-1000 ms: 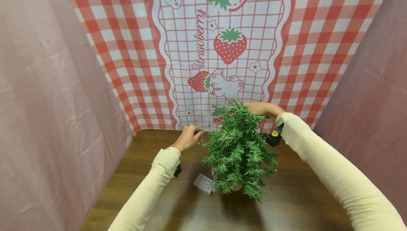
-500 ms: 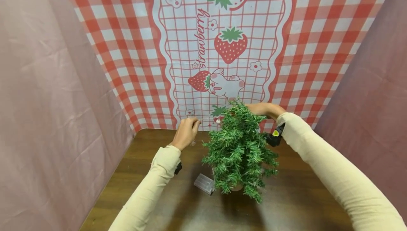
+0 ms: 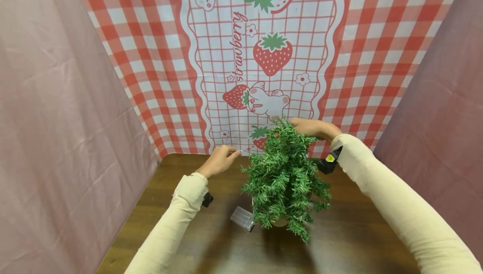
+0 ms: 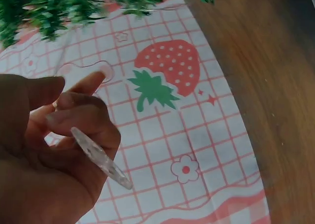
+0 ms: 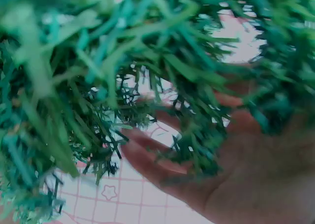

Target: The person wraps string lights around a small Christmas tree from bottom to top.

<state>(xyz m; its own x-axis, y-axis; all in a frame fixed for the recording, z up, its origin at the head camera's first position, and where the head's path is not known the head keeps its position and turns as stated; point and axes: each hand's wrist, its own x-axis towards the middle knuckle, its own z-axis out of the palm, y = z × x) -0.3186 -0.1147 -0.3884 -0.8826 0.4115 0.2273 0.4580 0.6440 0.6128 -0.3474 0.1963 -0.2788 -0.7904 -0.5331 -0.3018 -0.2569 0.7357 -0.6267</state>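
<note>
A small green artificial Christmas tree [image 3: 284,173] stands on the table. At its left, my left hand [image 3: 220,161] pinches a thin wire [image 4: 62,56] that runs up toward the branches. In the left wrist view, a clear, flat plastic piece [image 4: 101,157], seen nearly edge-on, lies against the curled fingers. My right hand [image 3: 309,127] reaches behind the treetop. In the right wrist view, its fingers [image 5: 147,160] lie among the needles; branches partly cover them, so their grip is unclear. A clear plastic box [image 3: 242,218] lies by the tree's base.
The brown wooden table [image 3: 181,207] ends at a wall hung with a red-and-white strawberry cloth [image 3: 271,56]. Pink curtains [image 3: 68,119] hang at both sides. A black wrist camera [image 3: 327,165] on the right arm sits close to the branches.
My left hand rose and drew the wire taut leftward from the tree, then came down slightly, its fingers turned toward the tree. The right hand has shifted slightly behind the treetop.
</note>
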